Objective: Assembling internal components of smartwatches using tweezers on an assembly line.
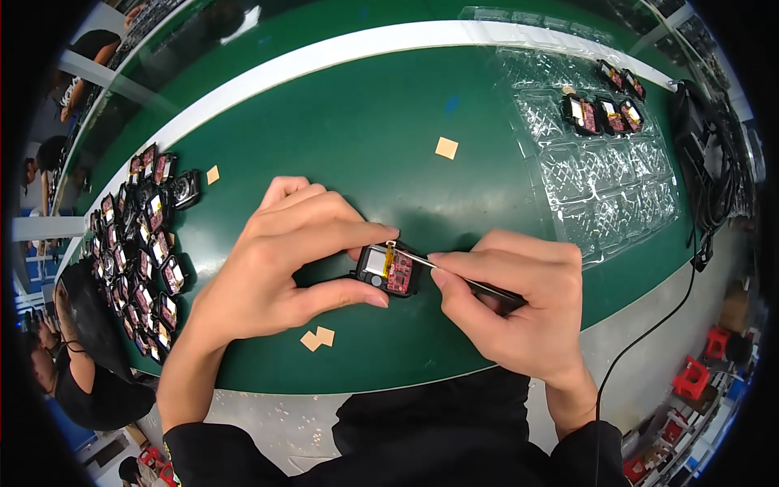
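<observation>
Your left hand pinches the small black module, its red board between your fingertips; your right hand grips slim metal tweezers touching its top edge.

The bench top is deep green with a broad white stripe curving along its far edge, and small tan paper squares dot the green. The small device has a black casing around a red circuit board and a silvery-white cell (a touch of yellow between them). The tray at the far right corner is clear, embossed plastic.
</observation>
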### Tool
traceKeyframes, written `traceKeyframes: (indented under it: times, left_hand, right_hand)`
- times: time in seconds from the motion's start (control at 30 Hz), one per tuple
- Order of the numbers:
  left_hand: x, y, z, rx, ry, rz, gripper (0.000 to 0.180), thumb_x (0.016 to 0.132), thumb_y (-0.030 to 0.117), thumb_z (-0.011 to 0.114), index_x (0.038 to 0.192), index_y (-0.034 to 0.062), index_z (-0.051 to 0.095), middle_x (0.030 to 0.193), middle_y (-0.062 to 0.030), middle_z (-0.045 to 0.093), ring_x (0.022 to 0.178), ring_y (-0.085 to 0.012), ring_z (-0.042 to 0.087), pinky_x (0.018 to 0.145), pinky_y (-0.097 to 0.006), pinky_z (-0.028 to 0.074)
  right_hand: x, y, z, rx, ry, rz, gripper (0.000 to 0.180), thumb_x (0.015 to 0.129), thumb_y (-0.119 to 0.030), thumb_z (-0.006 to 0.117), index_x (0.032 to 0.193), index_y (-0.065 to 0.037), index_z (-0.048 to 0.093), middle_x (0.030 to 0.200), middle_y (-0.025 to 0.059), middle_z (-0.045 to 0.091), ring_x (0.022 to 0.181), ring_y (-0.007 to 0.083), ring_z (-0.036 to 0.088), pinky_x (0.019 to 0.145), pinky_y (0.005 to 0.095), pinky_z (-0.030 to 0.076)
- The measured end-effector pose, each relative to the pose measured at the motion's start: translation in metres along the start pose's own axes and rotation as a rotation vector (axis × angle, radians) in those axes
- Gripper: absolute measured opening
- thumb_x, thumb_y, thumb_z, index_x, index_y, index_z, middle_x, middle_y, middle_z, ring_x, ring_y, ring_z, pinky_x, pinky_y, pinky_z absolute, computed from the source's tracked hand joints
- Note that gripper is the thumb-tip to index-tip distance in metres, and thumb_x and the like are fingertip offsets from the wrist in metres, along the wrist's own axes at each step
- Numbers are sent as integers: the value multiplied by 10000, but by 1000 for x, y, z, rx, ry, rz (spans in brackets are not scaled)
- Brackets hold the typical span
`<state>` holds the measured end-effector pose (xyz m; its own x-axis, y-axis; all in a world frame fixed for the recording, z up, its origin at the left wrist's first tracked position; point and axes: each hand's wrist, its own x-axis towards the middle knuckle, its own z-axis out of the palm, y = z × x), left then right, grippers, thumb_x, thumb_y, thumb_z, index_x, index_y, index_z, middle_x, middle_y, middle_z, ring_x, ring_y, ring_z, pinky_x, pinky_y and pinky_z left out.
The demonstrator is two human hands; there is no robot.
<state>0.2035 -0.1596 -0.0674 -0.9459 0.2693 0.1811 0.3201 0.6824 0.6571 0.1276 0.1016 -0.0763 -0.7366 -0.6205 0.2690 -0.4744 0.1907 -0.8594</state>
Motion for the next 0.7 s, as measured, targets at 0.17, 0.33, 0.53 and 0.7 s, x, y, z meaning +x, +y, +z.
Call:
traceKeyframes:
  times: [0.17, 0.33, 0.53, 0.7]
  left_hand:
    - [0, -1, -1, 2, -20, 7, 622, 710, 409, 973, 1185, 29, 843, 904, -47, 725, 845, -236, 635, 936, -395, 412]
    - [3, 2, 1, 44, 23, -31, 652, 683, 452, 994, 1154, 34, 824, 853, -27, 693, 735, -197, 562, 876, -369, 420]
    - [2, -2, 1, 59, 27, 11, 642, 680, 462, 995, 1129, 39, 819, 826, -23, 675, 706, -182, 531, 844, -361, 414]
    - [3, -2, 2, 43, 21, 13, 635, 686, 471, 990, 1117, 35, 821, 828, -25, 676, 708, -178, 526, 840, -360, 408]
  right_hand:
    - [-1, -1, 1, -24, 16, 2, 158, 823, 45, 840, 975, 1, 840, 705, 31, 668, 460, 89, 520, 424, 276, 373]
    - [-3, 1, -2, -34, 26, -21, 169, 815, 49, 844, 978, 2, 843, 702, 26, 664, 444, 83, 496, 418, 280, 357]
    - [-2, 1, 2, -82, 37, -52, 173, 807, 62, 844, 971, 6, 834, 708, 25, 648, 444, 96, 492, 420, 286, 358]
    - [-3, 2, 3, -69, 37, -59, 199, 799, 74, 840, 987, 11, 823, 721, 30, 644, 454, 109, 503, 429, 292, 370]
